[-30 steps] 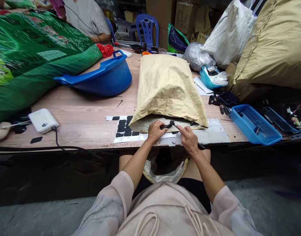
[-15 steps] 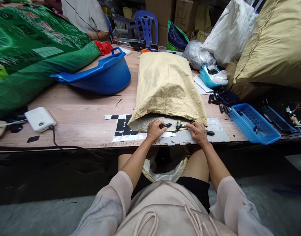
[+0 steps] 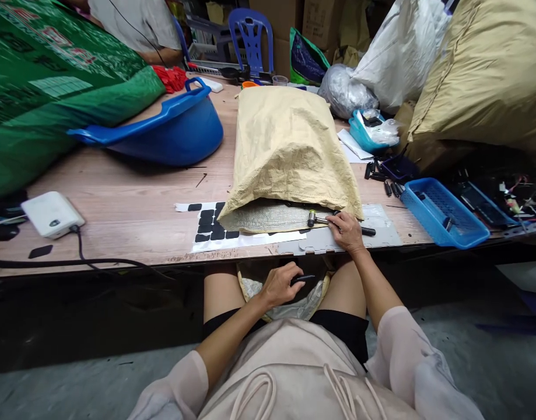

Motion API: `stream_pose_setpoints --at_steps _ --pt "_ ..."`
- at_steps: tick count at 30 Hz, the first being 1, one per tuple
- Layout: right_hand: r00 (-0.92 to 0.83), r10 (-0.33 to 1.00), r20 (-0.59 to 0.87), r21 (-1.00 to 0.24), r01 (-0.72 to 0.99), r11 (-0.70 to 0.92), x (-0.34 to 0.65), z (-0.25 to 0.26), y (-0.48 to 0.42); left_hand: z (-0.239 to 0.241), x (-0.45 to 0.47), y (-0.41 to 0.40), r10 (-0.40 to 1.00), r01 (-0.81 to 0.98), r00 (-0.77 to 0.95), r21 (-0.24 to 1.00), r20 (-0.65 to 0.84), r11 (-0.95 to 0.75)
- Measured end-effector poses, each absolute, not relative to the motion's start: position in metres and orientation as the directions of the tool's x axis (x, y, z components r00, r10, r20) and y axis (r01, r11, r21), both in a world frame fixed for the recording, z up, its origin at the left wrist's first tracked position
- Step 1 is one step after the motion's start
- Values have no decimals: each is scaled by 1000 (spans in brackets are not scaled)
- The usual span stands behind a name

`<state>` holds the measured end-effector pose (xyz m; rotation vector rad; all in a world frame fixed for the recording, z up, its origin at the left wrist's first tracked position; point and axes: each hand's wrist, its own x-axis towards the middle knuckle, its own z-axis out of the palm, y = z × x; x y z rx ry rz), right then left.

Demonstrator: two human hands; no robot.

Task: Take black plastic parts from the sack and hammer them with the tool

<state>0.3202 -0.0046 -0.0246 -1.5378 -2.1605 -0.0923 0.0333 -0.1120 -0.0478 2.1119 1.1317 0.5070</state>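
My left hand (image 3: 281, 286) is over my lap, closed on a small black part (image 3: 303, 278) whose exact kind I cannot make out. Below it, between my thighs, a sack with a pale lining (image 3: 252, 287) gapes open. At the table edge my right hand (image 3: 345, 231) grips a small hammer (image 3: 368, 231) by its shaft, the head pointing left. Just behind the hammer, the mouth of a yellow woven sack (image 3: 289, 140) lies partly open on the table. A grey board (image 3: 381, 227) is under the hammer and my right hand.
A white sheet with black stickers (image 3: 212, 221) lies left of the sack. A blue basin (image 3: 180, 131) and a white box with a cable (image 3: 53, 214) sit further left. On the right are a blue basket (image 3: 442, 213) and several black parts. A person's arm (image 3: 163, 56) shows at the back.
My left hand has come off the table, down over the sack in my lap, with the black part in it. My right hand still holds the hammer. The view has shifted slightly.
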Motion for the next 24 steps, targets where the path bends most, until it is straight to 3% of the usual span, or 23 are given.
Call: stream_pose_setpoints --at_steps 2,4,7,10,12,15,24 --pt "-244 875 419 -218 908 358 319 -24 -5 -63 38 -118 872 677 474 683 -121 -273" --pt "-240 877 417 -215 911 352 319 -23 -6 -66 41 -117 871 702 463 669 -167 -244" --pt "-237 878 416 -208 915 345 318 -23 -6 -47 43 -103 866 607 500 724 -27 -328" --pt "-234 879 416 -202 919 340 317 -23 -6 -15 44 -67 920 577 366 742 139 -342" --pt "-232 882 411 -199 921 335 317 -23 -6 3 43 -34 968 652 204 717 149 -248" --pt "-226 889 398 -198 925 324 316 -23 -6 19 44 14 1000 745 14 666 28 -29" --pt "-230 902 364 -217 921 323 317 -23 -6 25 64 62 972 745 -223 631 -69 216"
